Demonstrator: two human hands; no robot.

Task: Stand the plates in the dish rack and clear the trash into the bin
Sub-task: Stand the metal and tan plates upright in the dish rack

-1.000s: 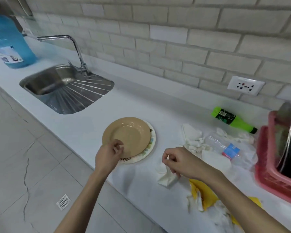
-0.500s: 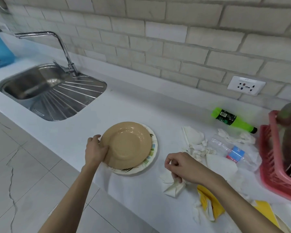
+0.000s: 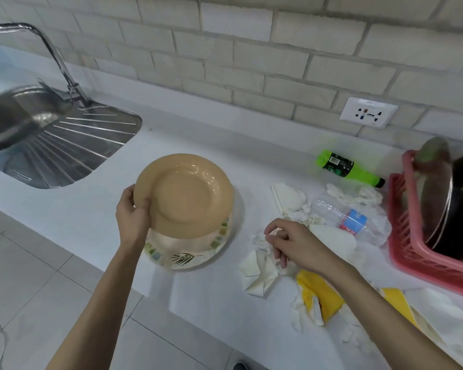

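- Left grip (image 3: 134,214): grasping the tan plate (image 3: 185,192) at its left rim, thumb on the upper face; the plate is tilted, its side at the grip raised off the patterned plate (image 3: 187,256) beneath it.
- Patterned plate: flat on the worktop (image 3: 86,214), directly below and right of the left grip; not held.
- Right grip (image 3: 297,245): fingers curled over a crumpled napkin (image 3: 257,271); whether it pinches the paper cannot be told.
- Dish rack (image 3: 409,252): well right of the right grip; it holds a pan and a lid, with no plate seen standing in it.
- Trash: napkins, a clear bottle (image 3: 342,217), a green bottle (image 3: 348,169) and a yellow wrapper (image 3: 321,297) lie around and beyond the right grip; the bin is not in view.
- Judgement: early stage; first plate in hand, both plates and all trash left to do.
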